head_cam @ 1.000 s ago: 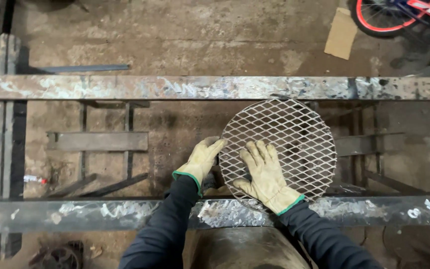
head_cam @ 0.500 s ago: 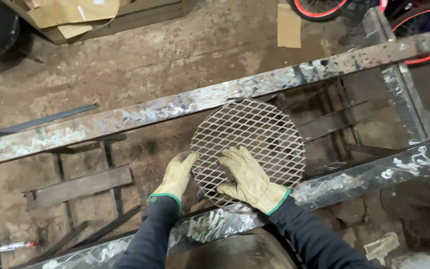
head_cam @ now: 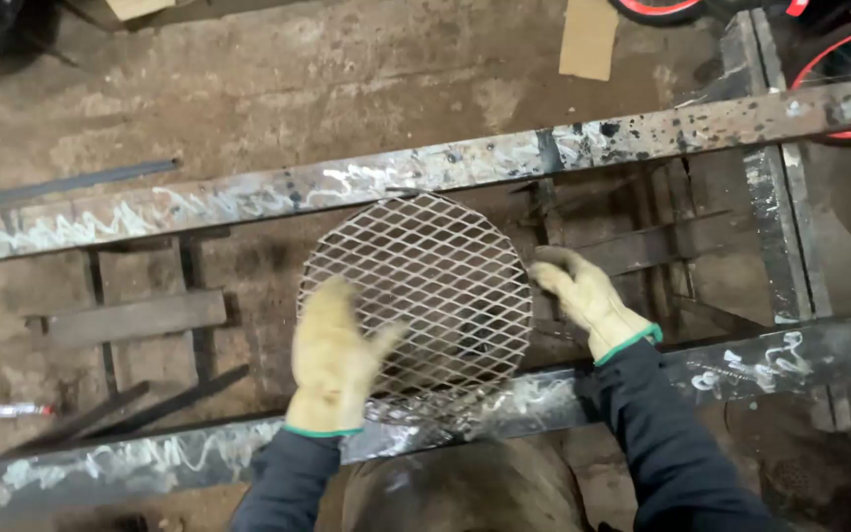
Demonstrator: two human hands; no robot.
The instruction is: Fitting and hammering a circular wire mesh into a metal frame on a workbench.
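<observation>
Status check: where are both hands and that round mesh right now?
Left hand gloved, open over round mesh disc near edge. Right hand gripping its right rim. Disc spans two steel rails. Nothing blocking.

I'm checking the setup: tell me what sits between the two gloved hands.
The round mesh disc spans the gap in the head view, left hand at its left edge, right hand at its right edge.

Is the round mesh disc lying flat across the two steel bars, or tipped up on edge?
Lying flat. The round mesh disc spans from the far bar to the near bar, floor visible through it.
</observation>
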